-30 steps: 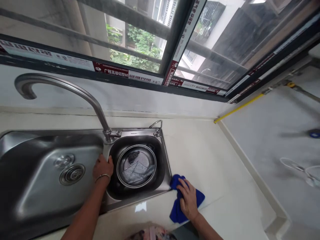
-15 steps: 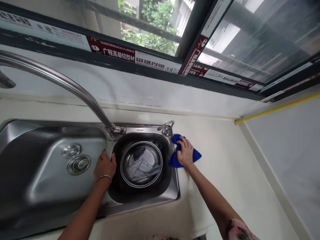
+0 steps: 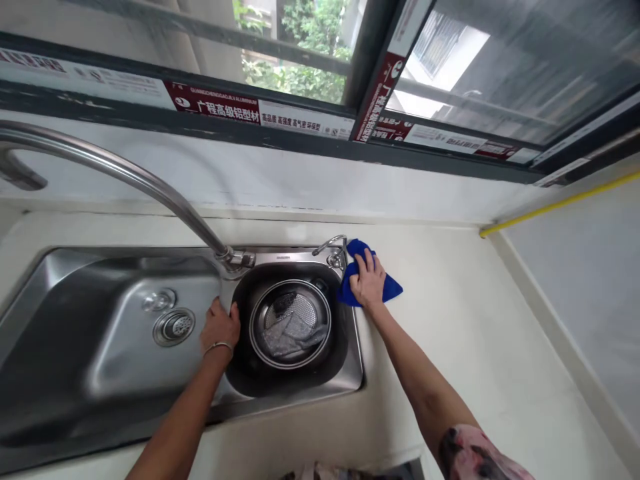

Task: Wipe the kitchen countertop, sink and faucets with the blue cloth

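Note:
My right hand point(image 3: 369, 281) presses a blue cloth point(image 3: 391, 288) on the counter, beside the right rim of the steel sink point(image 3: 353, 367) and close to a small tap point(image 3: 334, 259). Its fingers lie over the cloth. My left hand point(image 3: 221, 327) rests on the divider between the two basins, fingers apart and bent over it, holding nothing. In the right basin sits a round pan point(image 3: 254, 333) with a grey cloth point(image 3: 290, 333) and a dark pad inside.
A large curved faucet point(image 3: 150, 183) arches over the left basin, which has a drain point(image 3: 174, 327). Behind the pale counter point(image 3: 450, 313) are a wall and a dark-framed window point(image 3: 300, 150). A yellow pipe point(image 3: 560, 203) runs along the right wall.
My right hand and the blue cloth have moved a little away from me along the sink's right edge. The view has shifted slightly; my left hand stays on the divider.

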The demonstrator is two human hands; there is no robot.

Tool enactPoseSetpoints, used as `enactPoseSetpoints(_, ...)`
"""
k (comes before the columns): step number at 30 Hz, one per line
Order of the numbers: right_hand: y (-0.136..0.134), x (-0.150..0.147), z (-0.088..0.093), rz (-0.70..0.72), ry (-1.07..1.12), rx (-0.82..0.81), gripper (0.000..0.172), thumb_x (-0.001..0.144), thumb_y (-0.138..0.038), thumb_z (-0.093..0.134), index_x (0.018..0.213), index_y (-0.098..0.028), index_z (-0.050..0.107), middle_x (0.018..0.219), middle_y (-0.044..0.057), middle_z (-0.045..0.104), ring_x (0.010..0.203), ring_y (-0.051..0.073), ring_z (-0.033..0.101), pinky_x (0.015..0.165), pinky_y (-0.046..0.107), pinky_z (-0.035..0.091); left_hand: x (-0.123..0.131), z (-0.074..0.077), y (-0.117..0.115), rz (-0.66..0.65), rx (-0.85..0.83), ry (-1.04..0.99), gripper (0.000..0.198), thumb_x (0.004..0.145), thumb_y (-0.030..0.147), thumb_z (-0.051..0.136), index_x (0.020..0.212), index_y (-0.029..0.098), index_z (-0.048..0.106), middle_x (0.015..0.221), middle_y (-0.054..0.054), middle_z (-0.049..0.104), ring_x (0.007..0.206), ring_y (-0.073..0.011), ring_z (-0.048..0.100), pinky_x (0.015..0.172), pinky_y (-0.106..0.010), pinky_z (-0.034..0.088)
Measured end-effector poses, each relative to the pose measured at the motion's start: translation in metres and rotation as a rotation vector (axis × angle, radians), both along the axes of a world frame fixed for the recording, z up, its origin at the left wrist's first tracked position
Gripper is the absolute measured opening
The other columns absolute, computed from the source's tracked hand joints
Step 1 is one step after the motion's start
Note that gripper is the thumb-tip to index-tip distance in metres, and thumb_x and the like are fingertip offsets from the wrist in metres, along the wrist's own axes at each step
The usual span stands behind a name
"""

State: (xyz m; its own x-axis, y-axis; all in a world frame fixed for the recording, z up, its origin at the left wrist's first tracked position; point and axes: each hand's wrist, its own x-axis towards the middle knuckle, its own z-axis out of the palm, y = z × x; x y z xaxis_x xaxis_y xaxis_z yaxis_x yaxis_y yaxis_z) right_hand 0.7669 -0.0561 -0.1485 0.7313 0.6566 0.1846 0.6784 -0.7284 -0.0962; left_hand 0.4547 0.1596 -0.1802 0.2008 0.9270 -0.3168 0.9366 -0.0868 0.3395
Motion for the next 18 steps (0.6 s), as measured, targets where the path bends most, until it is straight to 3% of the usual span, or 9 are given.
enactPoseSetpoints(5, -0.049, -0.060, 0.001, 0.138, 0.008, -0.021, 0.060, 0.090, -0.029, 0.057, 0.149, -0.024, 0.054, 0.169, 0.007, 0.030, 0.153, 0.037, 0.023, 0.120, 0.055, 0.027, 0.003, 0.008, -0.001, -0.003, -0.026, -0.028, 0.063, 0.104, 0.049, 0.036, 0.153, 0.009, 0.033, 0.145, -0.029, 0.051, 0.121, -0.0491, 0.060, 0.101, -0.065, 0.051)
enactPoseSetpoints(11, -0.108, -0.128, -0.006, 0.337, 0.083, -0.072, 0.037, 0.079, -0.023, 0.064, 0.115, -0.023, 0.073, 0.156, 0.005, 0.051, 0.154, 0.038, 0.024, 0.123, 0.058, 0.023, 0.000, 0.004, 0.002, -0.019, -0.043, -0.078, 0.062, 0.104, 0.049, 0.038, 0.151, 0.009, 0.035, 0.143, -0.029, 0.052, 0.118, -0.0488, 0.062, 0.098, -0.063, 0.052)
enactPoseSetpoints(15, -0.149, -0.163, -0.010, 0.332, 0.080, -0.018, 0.024, 0.081, -0.018, 0.058, 0.099, -0.023, 0.072, 0.144, 0.005, 0.061, 0.150, 0.035, 0.033, 0.120, 0.057, 0.031, -0.002, 0.003, 0.001, -0.023, -0.050, -0.116, 0.060, 0.104, 0.048, 0.038, 0.148, 0.008, 0.039, 0.140, -0.030, 0.054, 0.117, -0.0479, 0.063, 0.097, -0.063, 0.052)
enactPoseSetpoints(18, -0.175, -0.178, -0.010, 0.333, 0.068, 0.078, 0.028, 0.088, -0.013, 0.049, 0.102, -0.024, 0.071, 0.140, 0.006, 0.063, 0.147, 0.033, 0.039, 0.115, 0.057, 0.040, -0.003, 0.005, 0.001, -0.029, -0.055, -0.134, 0.059, 0.104, 0.047, 0.036, 0.147, 0.008, 0.039, 0.139, -0.030, 0.055, 0.118, -0.0472, 0.063, 0.096, -0.064, 0.052)
